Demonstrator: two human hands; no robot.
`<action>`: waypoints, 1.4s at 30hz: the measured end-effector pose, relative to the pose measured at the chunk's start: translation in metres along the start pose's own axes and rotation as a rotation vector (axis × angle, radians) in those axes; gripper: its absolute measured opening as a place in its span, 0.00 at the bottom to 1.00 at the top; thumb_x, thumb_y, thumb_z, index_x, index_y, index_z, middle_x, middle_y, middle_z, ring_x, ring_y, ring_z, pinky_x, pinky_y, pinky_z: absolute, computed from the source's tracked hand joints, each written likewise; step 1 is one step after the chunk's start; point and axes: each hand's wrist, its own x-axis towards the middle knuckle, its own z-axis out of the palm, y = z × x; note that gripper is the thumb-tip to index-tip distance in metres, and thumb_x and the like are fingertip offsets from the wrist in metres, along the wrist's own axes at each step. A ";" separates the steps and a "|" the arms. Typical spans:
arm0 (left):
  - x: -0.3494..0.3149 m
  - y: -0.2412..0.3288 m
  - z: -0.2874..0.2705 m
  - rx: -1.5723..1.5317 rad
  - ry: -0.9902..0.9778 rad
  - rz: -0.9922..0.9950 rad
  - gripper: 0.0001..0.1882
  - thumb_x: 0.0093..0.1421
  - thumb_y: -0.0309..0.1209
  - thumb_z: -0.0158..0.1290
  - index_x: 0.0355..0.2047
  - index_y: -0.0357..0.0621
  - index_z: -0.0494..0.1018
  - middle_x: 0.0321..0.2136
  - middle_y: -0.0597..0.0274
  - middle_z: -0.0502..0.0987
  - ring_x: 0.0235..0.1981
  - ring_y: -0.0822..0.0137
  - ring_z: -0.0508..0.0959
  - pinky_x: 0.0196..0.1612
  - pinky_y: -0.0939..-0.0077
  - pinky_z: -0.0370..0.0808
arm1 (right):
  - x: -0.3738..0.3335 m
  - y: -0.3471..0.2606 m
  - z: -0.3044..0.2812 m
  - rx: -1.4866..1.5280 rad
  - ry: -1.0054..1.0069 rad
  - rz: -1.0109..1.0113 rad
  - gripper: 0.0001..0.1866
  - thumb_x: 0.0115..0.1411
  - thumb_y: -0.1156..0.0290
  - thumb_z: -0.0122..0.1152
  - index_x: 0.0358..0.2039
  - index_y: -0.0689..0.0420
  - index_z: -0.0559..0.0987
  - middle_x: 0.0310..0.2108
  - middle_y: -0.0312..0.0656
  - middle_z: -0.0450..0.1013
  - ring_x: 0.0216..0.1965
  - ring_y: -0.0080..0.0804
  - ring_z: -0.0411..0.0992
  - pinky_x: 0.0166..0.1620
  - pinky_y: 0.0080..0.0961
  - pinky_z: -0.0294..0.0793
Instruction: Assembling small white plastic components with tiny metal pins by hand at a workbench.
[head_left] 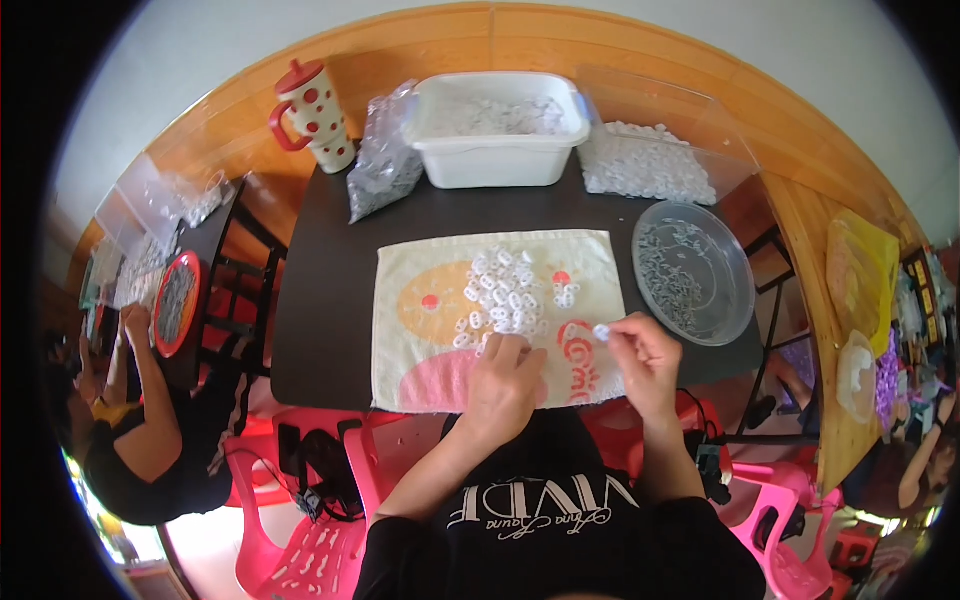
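White oval pieces [505, 290] lie heaped on a pale patterned towel [400, 250] on the dark bench [325, 310], with one raised.
They are small and rounded, many showing dark holes; a small cluster [566, 298] lies at the heap's 3 o'clock. The right hand [648, 365] has its grip pinched on a single pale piece [601, 332] at its 10 o'clock. The left hand [505, 385] touches the heap's 6 o'clock edge; whether its grip is clamped, I cannot tell.
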 end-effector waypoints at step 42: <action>-0.001 0.007 0.001 -0.881 0.126 -0.532 0.12 0.58 0.15 0.57 0.43 0.35 0.78 0.29 0.67 0.79 0.27 0.80 0.76 0.29 0.89 0.71 | 0.083 0.031 -0.154 -0.983 -0.244 -0.128 0.18 0.49 0.90 0.52 0.40 0.57 0.73 0.30 0.49 0.72 0.32 0.49 0.72 0.36 0.39 0.71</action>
